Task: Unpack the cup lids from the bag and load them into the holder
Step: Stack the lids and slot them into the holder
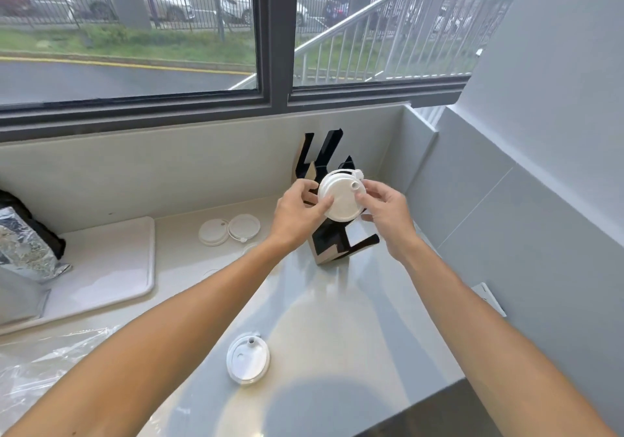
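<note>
A black slotted lid holder [329,239] stands on the pale counter near the back right corner. In front of its upper part I hold a small stack of white cup lids [341,200], tilted toward me. My left hand [297,212] grips the stack's left edge and my right hand [385,208] grips its right edge by the spout. Two loose white lids [229,229] lie side by side left of the holder. Another lid [248,358] with a spout lies on the counter near me. The clear plastic bag [40,365] lies crumpled at the lower left.
A white mat or tray [111,267] lies on the left of the counter, with a silver foil bag [23,247] on its left end. A window and sill run behind the counter. A grey wall closes the right side. The counter's front edge [435,392] is at lower right.
</note>
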